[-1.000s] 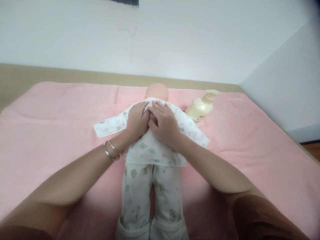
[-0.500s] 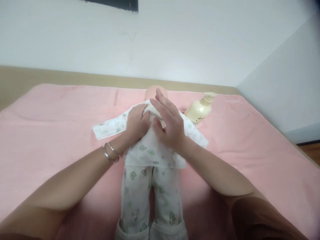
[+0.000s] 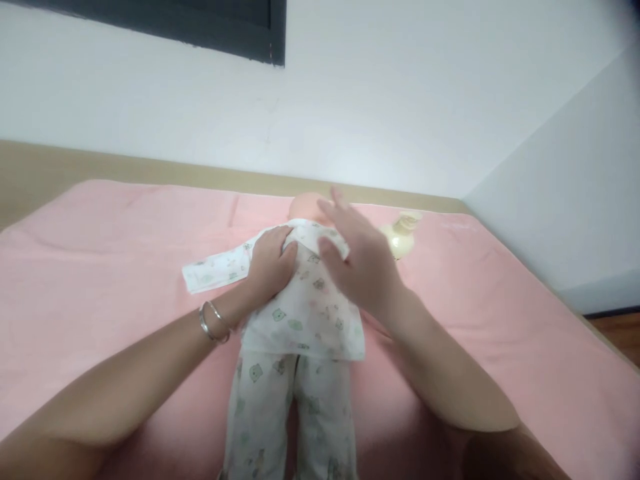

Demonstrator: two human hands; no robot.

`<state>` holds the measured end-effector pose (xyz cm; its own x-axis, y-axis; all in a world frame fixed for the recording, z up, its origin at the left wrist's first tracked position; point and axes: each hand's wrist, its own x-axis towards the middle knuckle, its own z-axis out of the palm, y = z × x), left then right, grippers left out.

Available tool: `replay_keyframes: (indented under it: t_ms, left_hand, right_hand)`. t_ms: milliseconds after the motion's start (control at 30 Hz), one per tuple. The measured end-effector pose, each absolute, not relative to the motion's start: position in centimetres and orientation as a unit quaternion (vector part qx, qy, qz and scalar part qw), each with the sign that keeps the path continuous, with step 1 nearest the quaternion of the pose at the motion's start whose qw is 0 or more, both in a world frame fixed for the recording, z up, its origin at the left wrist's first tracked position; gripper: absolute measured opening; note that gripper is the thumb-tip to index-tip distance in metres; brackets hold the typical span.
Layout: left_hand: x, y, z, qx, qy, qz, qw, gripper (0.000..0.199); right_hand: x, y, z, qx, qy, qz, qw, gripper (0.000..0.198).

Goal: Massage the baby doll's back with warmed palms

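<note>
A baby doll lies stretched out on a pink mat, its smooth head (image 3: 303,205) at the far end. It wears a white printed top (image 3: 305,320) and matching trousers (image 3: 260,413). My left hand (image 3: 273,260) rests on the left side of the top near the shoulder, fingers extended and thumb apart. Over the doll's right side is my right hand (image 3: 367,263), slightly blurred, fingers spread and holding nothing. It looks lifted off the cloth and hides the doll's right sleeve. The left sleeve (image 3: 215,270) spreads sideways on the mat.
Behind my right hand is a cream pump bottle (image 3: 400,241), partly covered. The pink mat (image 3: 500,347) spans most of a wooden surface (image 3: 150,163) against a white wall (image 3: 375,100). A dark frame (image 3: 240,30) hangs on the wall at upper left.
My right hand has shifted right and away from the doll's back, covering more of the bottle and the right sleeve. My left hand keeps its place. The view has tilted up slightly.
</note>
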<state>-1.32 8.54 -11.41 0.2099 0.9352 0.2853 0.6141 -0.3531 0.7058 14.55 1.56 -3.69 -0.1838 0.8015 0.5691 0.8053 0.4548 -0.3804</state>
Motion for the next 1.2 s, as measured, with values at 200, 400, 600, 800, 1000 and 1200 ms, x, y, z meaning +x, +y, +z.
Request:
replay_keyframes:
  t_ms: [200, 400, 600, 800, 1000, 1200]
  left_hand:
    - [-0.2, 6.7, -7.7, 0.703, 0.533, 0.348, 0.319, 0.077]
    - [5.1, 7.2, -2.8, 0.533, 0.328, 0.346, 0.700, 0.077]
    - [9.4, 8.7, -1.0, 0.323, 0.231, 0.349, 0.849, 0.082]
    - [9.9, 8.8, -1.6, 0.230, 0.195, 0.349, 0.887, 0.073]
    - [5.3, 5.8, -0.6, 0.187, 0.299, 0.319, 0.880, 0.071]
    - [-0.5, 4.6, 2.1, 0.352, 0.327, 0.377, 0.792, 0.057]
  right_hand:
    - [21.6, 2.4, -1.1, -0.585, -0.660, -0.050, 0.469, 0.054]
    - [25.6, 3.8, -0.4, -0.630, -0.588, -0.042, 0.506, 0.056]
    - [24.5, 5.7, -1.3, -0.680, -0.595, 0.014, 0.428, 0.063]
    - [23.8, 6.9, -2.3, -0.699, -0.677, 0.007, 0.231, 0.054]
    - [23.7, 6.8, -1.9, -0.755, -0.638, -0.003, 0.148, 0.056]
    - [23.7, 7.2, -1.6, -0.764, -0.614, 0.031, 0.195, 0.036]
